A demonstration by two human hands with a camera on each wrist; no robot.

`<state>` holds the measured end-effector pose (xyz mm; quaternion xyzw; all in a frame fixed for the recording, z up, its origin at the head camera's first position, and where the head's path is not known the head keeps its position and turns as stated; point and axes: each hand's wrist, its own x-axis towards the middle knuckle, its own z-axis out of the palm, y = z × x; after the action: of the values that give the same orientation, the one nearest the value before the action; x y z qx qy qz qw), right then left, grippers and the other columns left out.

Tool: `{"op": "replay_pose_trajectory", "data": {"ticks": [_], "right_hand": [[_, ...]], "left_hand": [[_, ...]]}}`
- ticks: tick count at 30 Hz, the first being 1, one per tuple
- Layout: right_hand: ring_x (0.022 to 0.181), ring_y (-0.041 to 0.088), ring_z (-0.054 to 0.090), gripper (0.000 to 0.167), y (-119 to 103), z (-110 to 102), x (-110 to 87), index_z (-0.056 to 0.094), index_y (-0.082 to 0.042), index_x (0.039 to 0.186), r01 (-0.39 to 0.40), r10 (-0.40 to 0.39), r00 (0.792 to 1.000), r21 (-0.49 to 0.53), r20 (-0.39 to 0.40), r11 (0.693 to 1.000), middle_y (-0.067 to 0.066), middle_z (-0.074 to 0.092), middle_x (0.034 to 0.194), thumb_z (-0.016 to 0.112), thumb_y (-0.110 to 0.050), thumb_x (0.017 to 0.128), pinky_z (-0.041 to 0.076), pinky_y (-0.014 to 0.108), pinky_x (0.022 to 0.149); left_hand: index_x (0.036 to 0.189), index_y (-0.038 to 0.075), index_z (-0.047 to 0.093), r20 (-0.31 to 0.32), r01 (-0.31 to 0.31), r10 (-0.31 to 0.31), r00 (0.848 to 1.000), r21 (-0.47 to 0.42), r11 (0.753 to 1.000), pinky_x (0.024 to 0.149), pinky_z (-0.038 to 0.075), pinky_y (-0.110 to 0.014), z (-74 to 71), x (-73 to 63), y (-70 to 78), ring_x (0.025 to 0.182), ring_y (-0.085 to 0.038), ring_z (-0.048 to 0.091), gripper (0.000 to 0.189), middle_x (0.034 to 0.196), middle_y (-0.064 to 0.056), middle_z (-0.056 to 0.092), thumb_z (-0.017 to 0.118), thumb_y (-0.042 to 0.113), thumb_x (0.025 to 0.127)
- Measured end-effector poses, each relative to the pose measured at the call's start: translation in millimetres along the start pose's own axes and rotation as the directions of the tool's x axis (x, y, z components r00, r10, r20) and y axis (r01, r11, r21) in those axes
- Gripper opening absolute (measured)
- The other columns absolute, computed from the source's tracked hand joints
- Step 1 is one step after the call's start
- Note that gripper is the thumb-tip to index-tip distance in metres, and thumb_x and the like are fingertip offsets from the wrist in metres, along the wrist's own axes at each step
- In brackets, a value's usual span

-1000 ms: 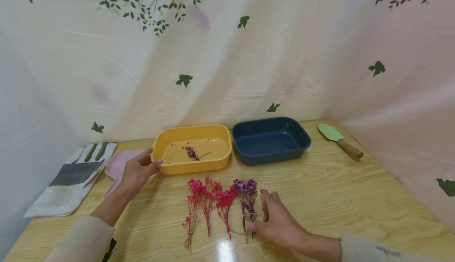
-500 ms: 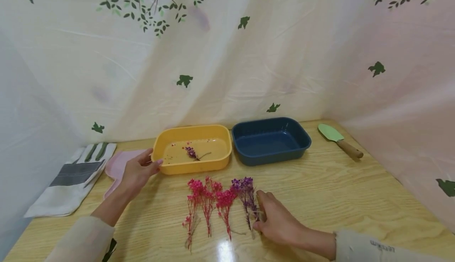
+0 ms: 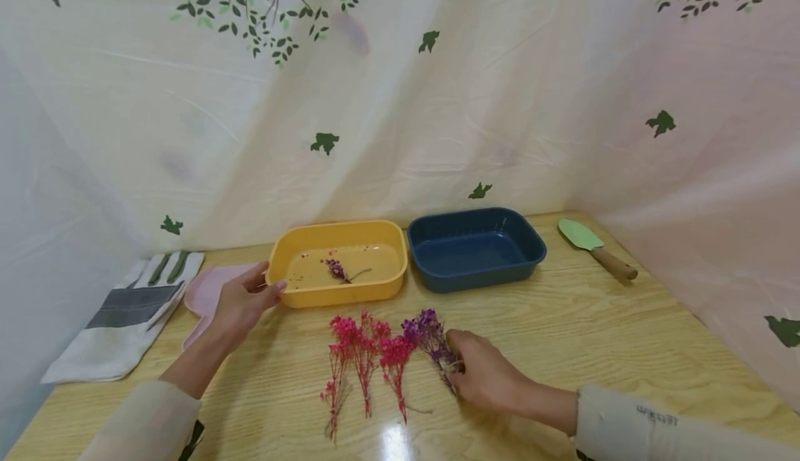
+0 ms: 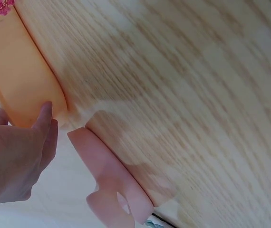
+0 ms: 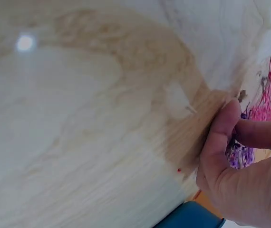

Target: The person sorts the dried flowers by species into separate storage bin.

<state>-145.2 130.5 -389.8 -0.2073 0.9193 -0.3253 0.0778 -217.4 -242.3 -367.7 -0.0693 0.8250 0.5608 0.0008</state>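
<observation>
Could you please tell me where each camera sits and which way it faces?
Head: worn on the head, facing forward and down across the table; left hand, right hand and both sleeves show.
Left wrist: worn there, facing the yellow tray and pink item; the left hand shows on the tray.
Right wrist: worn there, facing the right hand, which holds purple flowers over the table.
Shared: head and right wrist both show the blue tray.
</observation>
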Motion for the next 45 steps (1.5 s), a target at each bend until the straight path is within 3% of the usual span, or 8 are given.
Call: {"op": "replay_pose_trajectory", "data": {"ticks": [5, 10, 15, 21, 24, 29, 36, 45], "right_hand": [[0.083, 0.029, 0.065, 0.054, 6.0, -9.5, 0.1, 0.053, 0.004, 0.126, -0.008, 0.003, 0.998, 0.092, 0.057, 0.996, 0.022, 0.063, 0.11, 0.062, 0.015, 0.074, 0.053, 0.035, 0.059], [0.047, 0.019, 0.057, 0.054, 10.6, -15.3, -2.2, 0.049, 0.004, 0.131, -0.086, 0.058, 0.991, 0.226, 0.124, 0.97, 0.011, 0.059, 0.079, 0.067, 0.01, 0.081, 0.045, 0.026, 0.038], [0.041, 0.015, 0.053, 0.043, 13.6, -15.0, -3.2, 0.051, 0.004, 0.125, -0.046, 0.025, 0.995, 0.225, 0.096, 0.973, 0.001, 0.053, 0.06, 0.066, 0.003, 0.085, 0.042, 0.024, 0.036], [0.038, 0.01, 0.048, 0.033, 12.5, -14.8, -1.6, 0.056, 0.002, 0.118, -0.013, 0.004, 0.998, 0.159, 0.057, 0.987, -0.001, 0.053, 0.057, 0.065, -0.001, 0.087, 0.038, 0.024, 0.038], [0.039, 0.014, 0.05, 0.034, 11.8, -19.2, -0.9, 0.057, 0.004, 0.119, -0.026, 0.012, 0.997, 0.201, 0.074, 0.979, 0.002, 0.056, 0.056, 0.066, -0.001, 0.087, 0.039, 0.024, 0.039], [0.044, 0.022, 0.058, 0.036, 12.1, -28.4, -1.5, 0.056, 0.006, 0.119, -0.083, 0.048, 0.992, 0.329, 0.113, 0.941, 0.009, 0.061, 0.061, 0.067, 0.005, 0.085, 0.049, 0.029, 0.041], [0.054, 0.023, 0.061, 0.042, 10.1, -41.6, -2.3, 0.052, 0.008, 0.124, -0.177, 0.125, 0.983, 0.518, 0.133, 0.837, 0.014, 0.059, 0.076, 0.064, 0.011, 0.084, 0.057, 0.041, 0.051], [0.06, 0.022, 0.06, 0.045, -0.3, -52.7, -4.5, 0.054, 0.0, 0.13, -0.024, -0.022, 0.995, 0.43, 0.1, 0.902, 0.013, 0.059, 0.083, 0.061, 0.011, 0.087, 0.056, 0.042, 0.05]], "left_hand": [[0.152, 0.002, 0.021, -0.004, 0.0, 0.0, 1.0, -0.005, 1.0, 0.085, 0.054, -0.023, 0.3, -0.1, -0.6, 0.114, -0.025, 0.053, 0.073, 0.142, -0.03, 0.04, 0.063, 0.019, 0.094], [0.151, 0.001, 0.021, -0.004, -0.002, 0.002, 1.0, -0.002, 1.0, 0.085, 0.054, -0.023, 0.4, -0.3, -0.3, 0.114, -0.025, 0.054, 0.073, 0.142, -0.03, 0.04, 0.063, 0.018, 0.094], [0.152, 0.002, 0.02, 0.0, 0.008, -0.008, 1.0, 0.006, 1.0, 0.086, 0.054, -0.025, -0.4, -0.4, 0.5, 0.117, -0.029, 0.052, 0.075, 0.143, -0.03, 0.038, 0.064, 0.02, 0.093], [0.152, 0.003, 0.02, 0.0, 0.022, -0.022, 1.0, 0.011, 1.0, 0.086, 0.054, -0.025, -0.7, -0.3, 0.1, 0.117, -0.029, 0.052, 0.075, 0.143, -0.029, 0.039, 0.064, 0.021, 0.093], [0.152, 0.003, 0.021, -0.001, 0.02, -0.02, 1.0, 0.009, 1.0, 0.086, 0.054, -0.025, -0.2, -0.5, 0.4, 0.116, -0.029, 0.053, 0.075, 0.142, -0.029, 0.039, 0.064, 0.02, 0.093], [0.152, 0.004, 0.02, -0.002, 0.026, -0.026, 1.0, 0.018, 1.0, 0.086, 0.054, -0.025, 0.1, -1.3, 1.4, 0.115, -0.028, 0.053, 0.075, 0.142, -0.029, 0.039, 0.064, 0.02, 0.093], [0.152, 0.003, 0.02, -0.001, 0.015, -0.015, 1.0, 0.013, 1.0, 0.086, 0.054, -0.025, 0.1, -2.0, 2.7, 0.115, -0.028, 0.053, 0.074, 0.142, -0.03, 0.039, 0.063, 0.018, 0.094], [0.151, 0.001, 0.022, -0.013, 0.003, -0.003, 1.0, -0.007, 1.0, 0.084, 0.055, -0.023, 0.2, -0.6, 1.5, 0.108, -0.021, 0.056, 0.072, 0.14, -0.03, 0.041, 0.064, 0.016, 0.093]]}}
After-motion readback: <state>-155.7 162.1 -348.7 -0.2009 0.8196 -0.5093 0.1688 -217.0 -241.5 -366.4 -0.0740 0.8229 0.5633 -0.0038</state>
